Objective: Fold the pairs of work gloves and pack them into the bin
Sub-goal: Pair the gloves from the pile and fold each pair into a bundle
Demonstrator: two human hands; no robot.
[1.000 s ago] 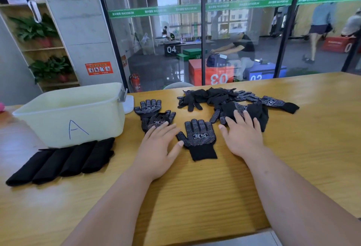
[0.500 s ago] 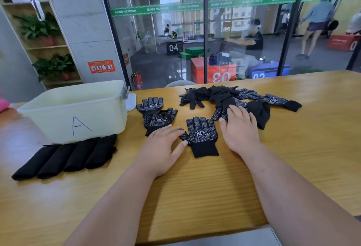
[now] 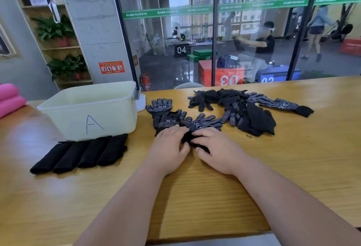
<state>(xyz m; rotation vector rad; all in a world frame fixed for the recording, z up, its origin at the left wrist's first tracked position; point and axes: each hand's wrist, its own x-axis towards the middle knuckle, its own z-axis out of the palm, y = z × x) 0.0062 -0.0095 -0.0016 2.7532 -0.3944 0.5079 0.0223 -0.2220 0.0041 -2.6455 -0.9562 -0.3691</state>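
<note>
1. Glove [image 3: 202, 124]: lying dotted side up on the table [image 3: 293, 157], long axis running away from the person, cuff nearest, touching both hands.
2. Right hand [image 3: 216, 149]: pinching the cuff between curled fingers and thumb.
3. Left hand [image 3: 170, 148]: curling against the same cuff; whether it is gripping cannot be told.
4. Bin [image 3: 68, 120]: standing well left, nearer the left hand, four folded pairs [image 3: 82, 154] lying before it.
5. Hiding: cuff mostly under fingers; bin interior behind its wall.
</note>
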